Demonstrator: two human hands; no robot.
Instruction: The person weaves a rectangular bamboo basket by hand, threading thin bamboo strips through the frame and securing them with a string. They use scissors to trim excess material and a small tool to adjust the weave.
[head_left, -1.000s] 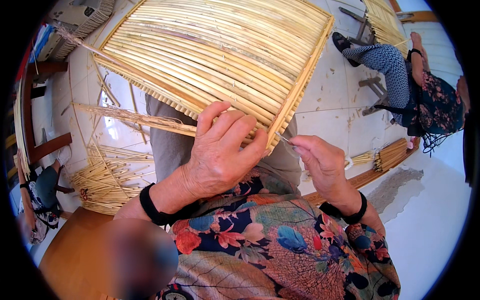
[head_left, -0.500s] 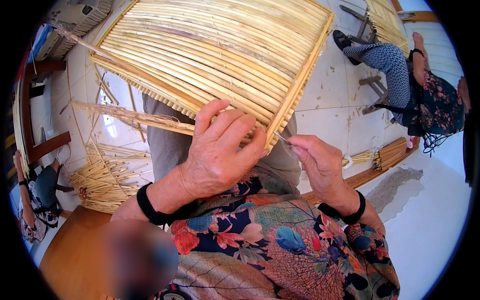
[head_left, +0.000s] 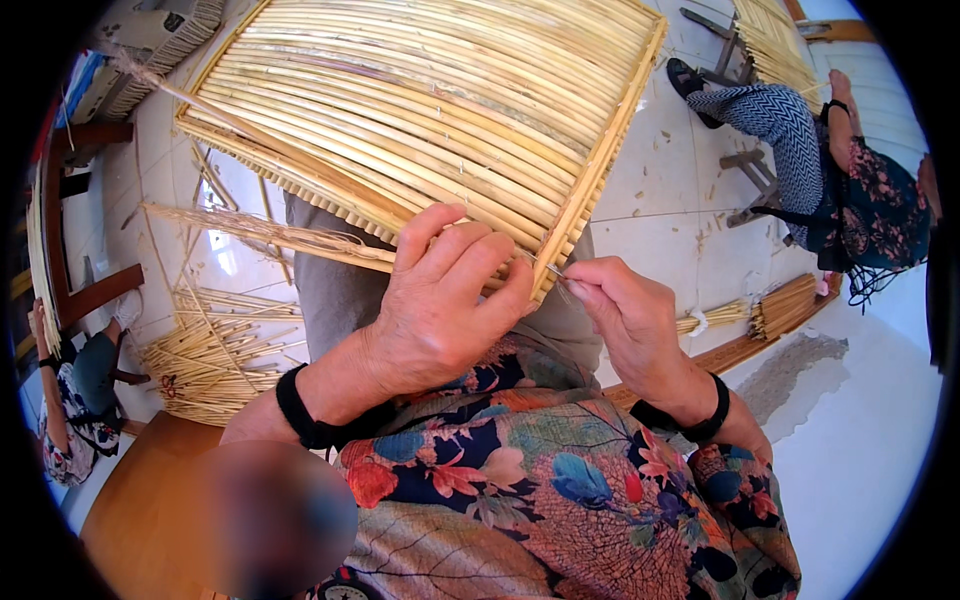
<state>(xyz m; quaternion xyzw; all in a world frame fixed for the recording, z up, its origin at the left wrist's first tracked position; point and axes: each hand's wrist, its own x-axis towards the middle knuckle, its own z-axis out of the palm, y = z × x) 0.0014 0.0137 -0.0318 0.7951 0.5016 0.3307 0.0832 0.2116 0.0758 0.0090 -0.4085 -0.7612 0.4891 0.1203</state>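
Observation:
A large mat of pale plant stalks (head_left: 520,90), laid side by side within a stalk border, rests over my lap. My left hand (head_left: 445,290) is closed over its near corner, with the fingertips pressing on the stalks. Beside that corner, my right hand (head_left: 635,315) pinches a thin metal needle (head_left: 556,270) with fine thread trailing under the fingers. The needle's tip meets the right border; how deep it goes is hidden. A stalk with a frayed brown head (head_left: 270,235) runs under my left hand, and another long stalk (head_left: 270,135) lies along the mat's left edge.
Loose cut stalks (head_left: 220,350) lie heaped on the tiled floor at left. Bundled stalks (head_left: 785,305) lie by the wall at right. One seated person (head_left: 860,190) is at the far right, another (head_left: 85,390) at the left. A wooden stool (head_left: 750,185) stands at right.
My right hand has shifted slightly up and left, bringing its fingers closer to the mat's border, so less of the needle shows. My left hand stays on the corner.

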